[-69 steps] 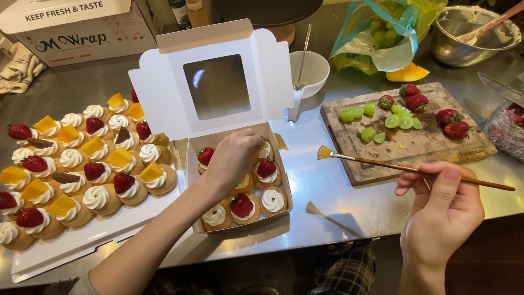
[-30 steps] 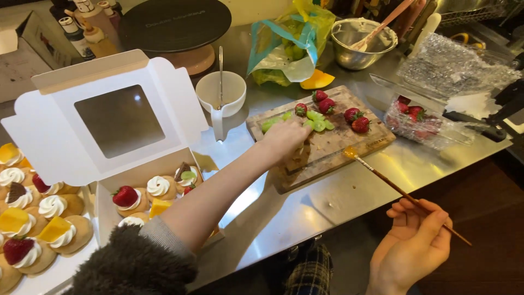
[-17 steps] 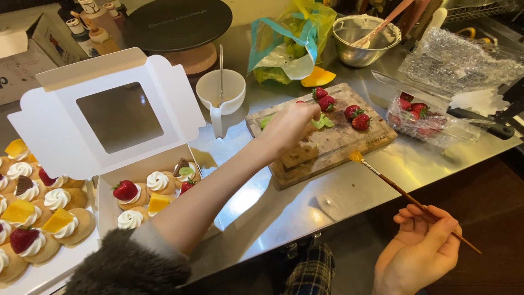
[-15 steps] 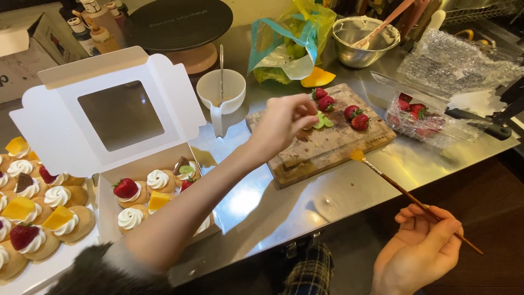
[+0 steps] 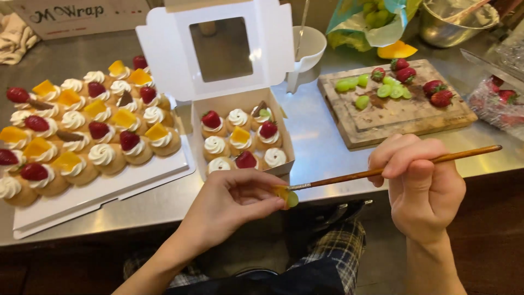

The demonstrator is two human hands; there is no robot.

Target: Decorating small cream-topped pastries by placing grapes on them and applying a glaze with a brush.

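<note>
Back from the cutting board [image 5: 396, 104], the left hand [image 5: 232, 205] now sits just in front of the pastry box [image 5: 240, 136], its grip pinched shut on a green grape half [image 5: 287, 198]. Right hand [image 5: 423, 186], fingers closed, holds a thin brush [image 5: 393, 168]; its bristles touch the grape.

A: Where is the box [image 5: 243, 136] sitting?
B: On the counter [image 5: 322, 150], between the tray [image 5: 103, 191] on its left and the cutting board [image 5: 393, 109] on its right.
A: And behind it?
B: A cup [image 5: 308, 46] is standing there. The 2 hands are meeting in front: the left hand [image 5: 229, 205] and the right hand [image 5: 423, 186], with the brush [image 5: 382, 170] lying across between them.
</note>
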